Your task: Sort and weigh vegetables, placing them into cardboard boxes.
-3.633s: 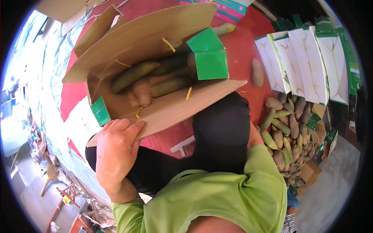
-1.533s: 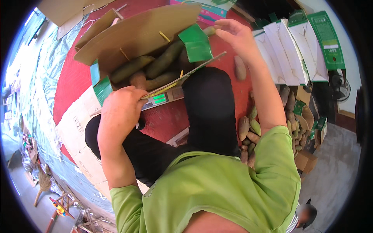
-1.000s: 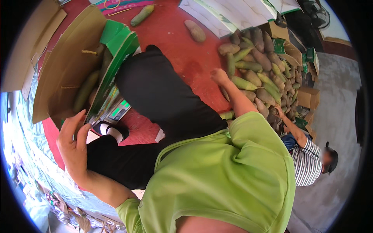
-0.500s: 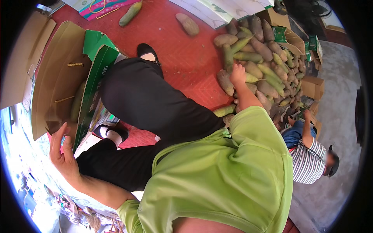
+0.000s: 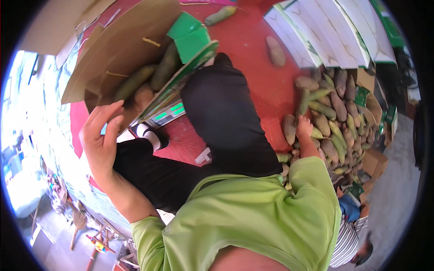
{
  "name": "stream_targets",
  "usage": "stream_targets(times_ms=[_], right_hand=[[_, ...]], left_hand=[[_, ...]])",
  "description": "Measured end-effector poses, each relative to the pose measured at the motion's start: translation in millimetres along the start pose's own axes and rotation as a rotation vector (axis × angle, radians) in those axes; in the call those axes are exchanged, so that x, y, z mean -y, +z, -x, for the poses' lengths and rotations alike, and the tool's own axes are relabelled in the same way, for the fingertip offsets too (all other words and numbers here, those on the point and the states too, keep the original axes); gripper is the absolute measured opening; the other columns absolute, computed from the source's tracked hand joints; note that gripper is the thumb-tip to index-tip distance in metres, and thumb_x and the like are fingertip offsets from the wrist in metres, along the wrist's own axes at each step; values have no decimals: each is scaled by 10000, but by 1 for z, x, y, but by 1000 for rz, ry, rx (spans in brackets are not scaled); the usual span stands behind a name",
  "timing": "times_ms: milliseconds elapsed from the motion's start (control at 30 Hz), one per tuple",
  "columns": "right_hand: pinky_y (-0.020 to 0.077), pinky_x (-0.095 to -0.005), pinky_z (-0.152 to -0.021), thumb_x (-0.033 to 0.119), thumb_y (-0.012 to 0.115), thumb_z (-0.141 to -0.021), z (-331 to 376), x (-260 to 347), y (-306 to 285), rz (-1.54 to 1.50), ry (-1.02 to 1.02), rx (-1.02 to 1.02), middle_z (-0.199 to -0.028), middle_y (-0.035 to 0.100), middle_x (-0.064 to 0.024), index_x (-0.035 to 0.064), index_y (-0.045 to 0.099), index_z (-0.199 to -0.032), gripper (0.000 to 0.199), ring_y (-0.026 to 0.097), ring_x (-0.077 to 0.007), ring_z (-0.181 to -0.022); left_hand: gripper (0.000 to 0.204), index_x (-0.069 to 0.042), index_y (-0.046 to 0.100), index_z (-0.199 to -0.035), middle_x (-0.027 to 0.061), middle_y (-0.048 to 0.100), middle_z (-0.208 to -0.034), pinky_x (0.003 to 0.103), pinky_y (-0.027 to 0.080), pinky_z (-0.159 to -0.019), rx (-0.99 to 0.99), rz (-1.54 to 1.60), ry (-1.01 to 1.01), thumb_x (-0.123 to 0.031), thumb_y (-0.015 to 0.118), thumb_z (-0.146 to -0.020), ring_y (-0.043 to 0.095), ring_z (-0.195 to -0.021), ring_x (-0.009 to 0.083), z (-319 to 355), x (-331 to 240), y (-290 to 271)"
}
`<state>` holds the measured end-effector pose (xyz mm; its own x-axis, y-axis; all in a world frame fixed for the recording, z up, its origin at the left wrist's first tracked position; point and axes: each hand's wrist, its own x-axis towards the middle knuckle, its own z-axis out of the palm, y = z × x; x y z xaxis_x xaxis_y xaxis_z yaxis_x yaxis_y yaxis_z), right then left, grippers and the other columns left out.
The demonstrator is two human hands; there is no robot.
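Observation:
My left hand (image 5: 100,137) is open, its fingers curved and apart. It hovers by the near end of a cardboard box (image 5: 122,36) with a green flap, holding nothing. Long green vegetables (image 5: 166,65), which look like radishes, and a paler one (image 5: 143,97) lie inside. My right hand (image 5: 304,127) reaches down to the left edge of a heap of green and brown radish-like vegetables (image 5: 339,106). Its fingers are curled among them; what they grip, if anything, is hidden. A green vegetable (image 5: 303,101) lies just beyond the fingertips.
The box sits on a scale (image 5: 169,113) with lit green displays. Several white boxes (image 5: 330,31) line the far right. A brown vegetable (image 5: 275,51) and a green one (image 5: 220,15) lie on the red floor covering (image 5: 253,38). A person in a striped shirt (image 5: 346,241) is at lower right.
The view has shifted, so the box's inside and the scale's displays show more fully. My right hand stays at the heap's edge; my left hand stays open by the box.

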<state>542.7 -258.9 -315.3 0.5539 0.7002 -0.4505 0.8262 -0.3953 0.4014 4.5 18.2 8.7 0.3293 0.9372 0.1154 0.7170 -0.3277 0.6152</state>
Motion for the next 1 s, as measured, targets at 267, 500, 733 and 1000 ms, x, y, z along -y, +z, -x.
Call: stream_targets(times_ms=[267,500,733,1000], right_hand=[[481,-436,-876,91,709,-755,9,17,-60,-225,-87,-108,-1193,578,-68,175,517,-1247,534,546,-290,-1121],[466,-417,-901,88,692,-790,-21,10,-80,-678,2,-333,-1192,589,-141,115,523,-1271,510,570,-346,-1093],[456,-306,-896,7,649,-859,-25,34,-203,-1277,-228,-657,-1180,587,-102,27,511,-1275,439,575,-187,-1057],[484,-301,-908,-30,605,-898,41,88,-401,-1754,-556,-898,-1175,582,-116,-38,469,-1292,417,584,-180,-1050]], left_hand=[[130,5,702,-969,86,681,-844,251,471,-713,-294,-25,-43,-27,658,-850,631,-769,151,6,9,-8],[140,-15,703,-980,82,669,-839,256,470,-709,-359,19,-72,-38,656,-851,622,-753,156,6,12,-9],[170,-34,700,-1004,85,657,-837,273,485,-717,-335,48,-55,-27,643,-844,635,-764,181,8,12,-7],[260,-65,681,-1093,81,661,-873,288,491,-753,-349,76,-52,-33,641,-839,646,-818,194,9,11,-7]])
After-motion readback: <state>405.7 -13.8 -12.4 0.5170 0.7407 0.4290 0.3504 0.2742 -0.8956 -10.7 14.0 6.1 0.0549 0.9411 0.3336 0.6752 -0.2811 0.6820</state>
